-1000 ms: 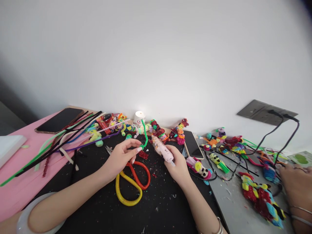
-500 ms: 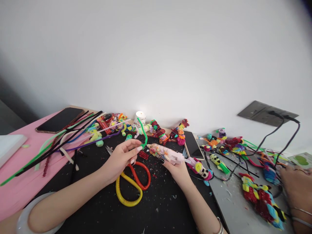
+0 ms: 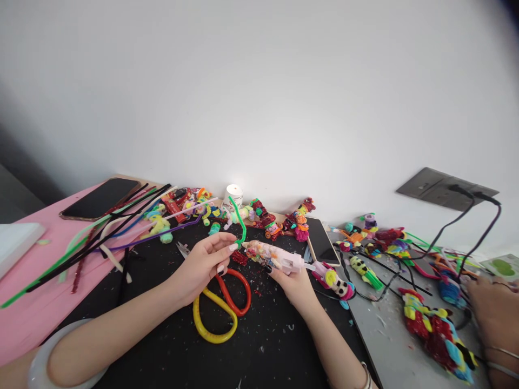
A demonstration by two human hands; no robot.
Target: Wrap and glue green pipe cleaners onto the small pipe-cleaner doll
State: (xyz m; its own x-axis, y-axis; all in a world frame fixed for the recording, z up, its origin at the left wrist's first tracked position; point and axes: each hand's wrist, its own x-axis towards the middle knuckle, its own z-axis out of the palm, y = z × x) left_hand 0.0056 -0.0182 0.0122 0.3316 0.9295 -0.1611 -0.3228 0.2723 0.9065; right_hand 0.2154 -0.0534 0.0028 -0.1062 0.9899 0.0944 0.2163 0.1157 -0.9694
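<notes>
Between thumb and fingertips, my left hand [image 3: 211,262] pinches a bent green pipe cleaner [image 3: 240,219], whose free end points up. My right hand [image 3: 291,281] is wrapped round a pale pink hot glue gun [image 3: 279,256], its front part crusted with colourful bits. The gun's nozzle is at the lower bend of the pipe cleaner; whether they touch I cannot tell. A glue stick [image 3: 310,266] pokes out of the gun's back end. Below my left hand lie scissors with one red and one yellow handle [image 3: 214,316], the blades partly hidden behind that hand.
Loose pipe cleaners [image 3: 101,227] and a dark phone [image 3: 99,198] lie at left on a pink sheet [image 3: 28,319]. Several pipe-cleaner figures [image 3: 265,219], a paper cup [image 3: 234,195] and another phone [image 3: 322,243] line the wall. Cords run to a socket [image 3: 441,188]. Another person's hand [image 3: 494,308] is far right.
The glue gun has shifted slightly left and its nozzle is nearer the green pipe cleaner. My left hand has hardly moved.
</notes>
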